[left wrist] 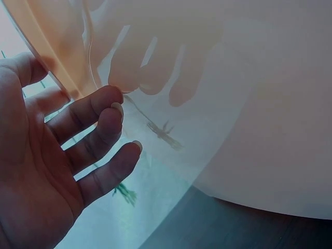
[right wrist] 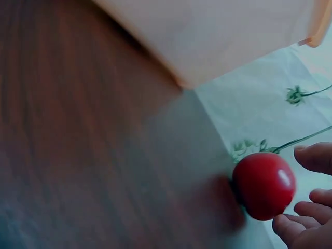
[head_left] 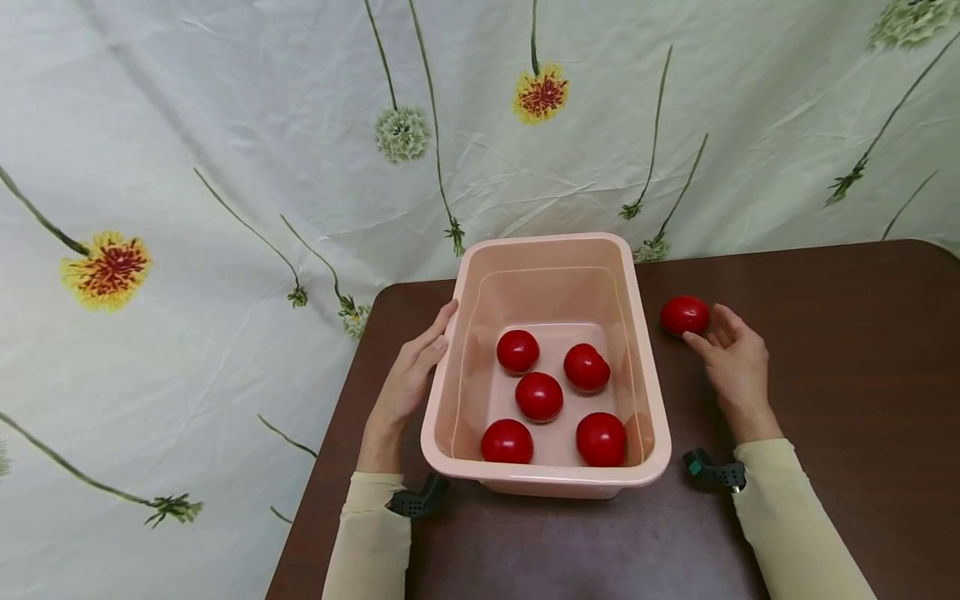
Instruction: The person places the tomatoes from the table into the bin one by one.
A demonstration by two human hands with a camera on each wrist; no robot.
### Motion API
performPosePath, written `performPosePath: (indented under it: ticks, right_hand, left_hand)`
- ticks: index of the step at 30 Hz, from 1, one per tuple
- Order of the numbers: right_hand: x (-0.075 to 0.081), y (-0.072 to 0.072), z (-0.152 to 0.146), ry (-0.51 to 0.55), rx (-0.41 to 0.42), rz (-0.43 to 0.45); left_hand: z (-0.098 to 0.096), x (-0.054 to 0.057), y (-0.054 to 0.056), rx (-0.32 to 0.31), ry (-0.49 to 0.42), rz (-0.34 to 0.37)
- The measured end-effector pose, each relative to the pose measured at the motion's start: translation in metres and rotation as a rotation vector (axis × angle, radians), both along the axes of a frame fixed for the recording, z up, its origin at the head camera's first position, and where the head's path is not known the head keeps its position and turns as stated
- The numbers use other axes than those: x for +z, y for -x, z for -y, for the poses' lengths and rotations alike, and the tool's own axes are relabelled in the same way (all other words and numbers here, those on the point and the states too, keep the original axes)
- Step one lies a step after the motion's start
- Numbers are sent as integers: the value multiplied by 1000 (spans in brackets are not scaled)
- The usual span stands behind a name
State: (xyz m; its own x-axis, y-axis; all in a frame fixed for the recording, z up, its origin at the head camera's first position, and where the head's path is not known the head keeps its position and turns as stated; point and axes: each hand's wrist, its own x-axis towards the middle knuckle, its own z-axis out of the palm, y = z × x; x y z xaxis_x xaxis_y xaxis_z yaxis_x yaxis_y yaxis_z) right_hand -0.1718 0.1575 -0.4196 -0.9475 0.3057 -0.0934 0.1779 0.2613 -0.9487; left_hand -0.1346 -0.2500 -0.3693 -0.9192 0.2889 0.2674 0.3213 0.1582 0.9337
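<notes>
A deep pale pink plastic basin [head_left: 651,375] stands on the table with several shiny red tomatoes [head_left: 538,397] spread over its floor. My left hand [head_left: 408,375] lies along the basin's left outer side, fingertips at the wall just below the rim. In the left wrist view the left hand's fingers [left wrist: 98,174] are spread and mirrored in the glossy wall. To the right of the basin, one more tomato [head_left: 685,316] rests on the table. My right hand [head_left: 737,367] is right beside it, fingers loosely bent. A fingertip meets the tomato's side in the right wrist view, while another finger stands apart from it.
The dark brown wooden table [head_left: 840,367] extends to the right of the right hand. Behind it hangs a pale cloth [head_left: 300,108] printed with flowers. The basin's far rim reaches the table's back edge. Dark straps [head_left: 716,473] are on both wrists.
</notes>
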Motion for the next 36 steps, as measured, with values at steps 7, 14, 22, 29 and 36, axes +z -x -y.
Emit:
performPosePath:
  ticks: [7, 14, 22, 29, 36]
  right_hand:
    - [-12, 9, 0, -25, -14, -4]
    - [-20, 17, -5, 13, -6, 24]
    - [-25, 27, -5, 66, -2, 25]
    - [-30, 31, -10, -69, 52, -2]
    - [-29, 35, -8, -246, 71, -66]
  left_hand:
    - [-1, -2, 1, -12, -8, -1]
    - [-2, -2, 3, -36, -20, 0]
    - [1, -1, 0, -17, -13, 7]
    - [0, -1, 1, -17, -14, 9]
    - [3, -1, -2, -8, -13, -1]
